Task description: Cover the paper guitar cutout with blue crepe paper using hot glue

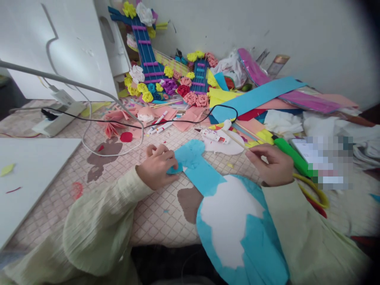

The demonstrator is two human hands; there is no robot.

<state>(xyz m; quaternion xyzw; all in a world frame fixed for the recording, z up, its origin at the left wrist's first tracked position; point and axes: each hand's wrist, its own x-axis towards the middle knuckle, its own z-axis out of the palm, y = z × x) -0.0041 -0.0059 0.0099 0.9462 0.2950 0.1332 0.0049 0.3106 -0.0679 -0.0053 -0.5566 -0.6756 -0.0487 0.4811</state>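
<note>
A guitar-shaped craft piece [237,221] lies in front of me, white in the middle and covered with blue paper round the edges and along its neck [202,174]. My left hand [157,166] is closed, pinching the blue paper at the neck's left edge, near the crumpled blue headstock [191,152]. My right hand [271,164] is closed on a thin wooden stick [234,139] that points up and left toward a glue gun [215,134].
Finished paper-flower guitars [151,59] lean against the back wall amid coloured paper sheets [258,97]. A power strip [57,118] with cables sits left, a white board [26,174] nearer left, a green tool [289,154] and marker pens [160,124] nearby.
</note>
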